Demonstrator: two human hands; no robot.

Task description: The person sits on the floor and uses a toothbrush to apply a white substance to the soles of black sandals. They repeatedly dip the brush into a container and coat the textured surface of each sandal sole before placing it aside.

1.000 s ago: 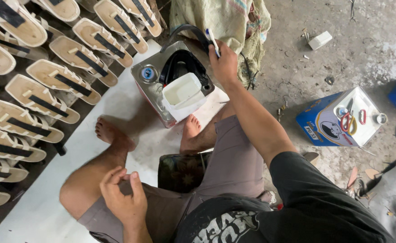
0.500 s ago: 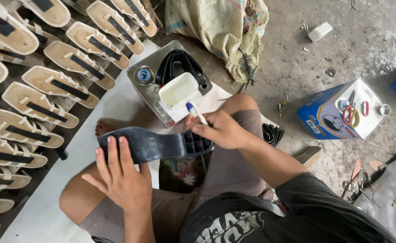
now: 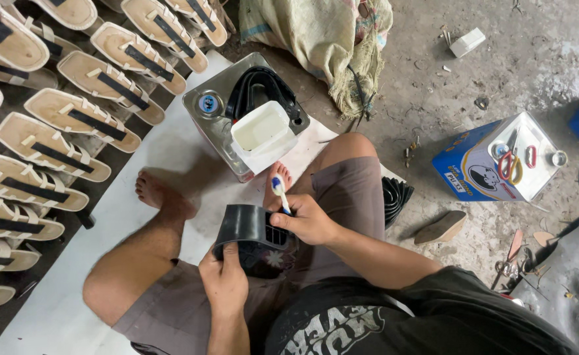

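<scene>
**Brush meets black strap on the workshop floor**

The right hand (image 3: 308,220) is closed around a small brush (image 3: 278,192), its head raised over a black strap (image 3: 247,227). The left hand (image 3: 224,283) pinches the strap's near end above the lap. The strap bends like soft rubber, probably light and best gripped by its edges. Beyond sit a white tub (image 3: 262,135) on a metal can (image 3: 214,102) and sandal soles (image 3: 52,154), far left. The strap's underside is hidden.

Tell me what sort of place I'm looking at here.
Probably a small, informal sandal-making workshop. Rows of tan soles with black strips lie on the floor, a square tin holds a white tub, and the right hand holds a brush over a black strap.
</scene>
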